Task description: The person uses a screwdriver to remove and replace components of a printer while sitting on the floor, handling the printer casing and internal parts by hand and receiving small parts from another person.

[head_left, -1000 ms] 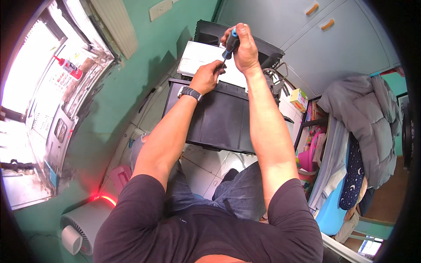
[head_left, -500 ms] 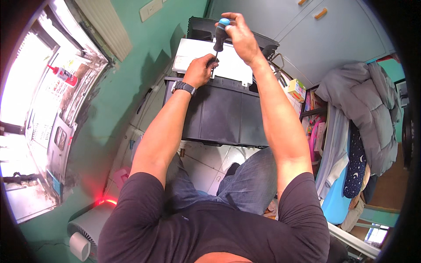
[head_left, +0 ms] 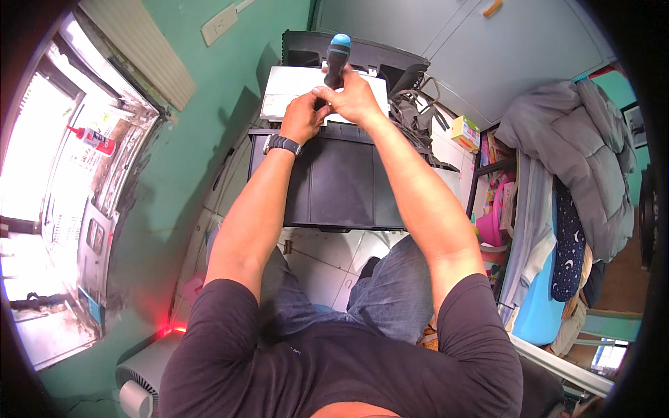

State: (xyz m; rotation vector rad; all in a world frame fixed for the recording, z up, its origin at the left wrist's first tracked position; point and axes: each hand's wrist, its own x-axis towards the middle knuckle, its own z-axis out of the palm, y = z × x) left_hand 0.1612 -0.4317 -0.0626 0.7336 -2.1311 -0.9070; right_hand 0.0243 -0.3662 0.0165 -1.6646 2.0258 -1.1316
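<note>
A screwdriver (head_left: 336,61) with a black handle and blue cap stands nearly upright over a white flat-topped unit (head_left: 280,94). My right hand (head_left: 357,99) is closed around the lower handle, its thumb reaching across to my left hand. My left hand (head_left: 302,117), with a dark watch on the wrist, is closed at the unit's near edge, fingertips pinched beside the screwdriver's lower end. Whatever those fingertips hold is hidden, as are the shaft and tip. Below the white unit sits a large black plastic box (head_left: 341,181), in front of my knees.
Black cables (head_left: 414,115) lie heaped right of the box, near a small yellow-green carton (head_left: 465,134). Grey cabinet doors (head_left: 446,42) stand behind. At right hangs a grey padded jacket (head_left: 578,153) over other clothes. A green wall with a window (head_left: 52,160) is on the left.
My right hand has come down from the screwdriver's cap to its lower handle, beside my left hand. The screwdriver sits lower in view. My view has shifted slightly.
</note>
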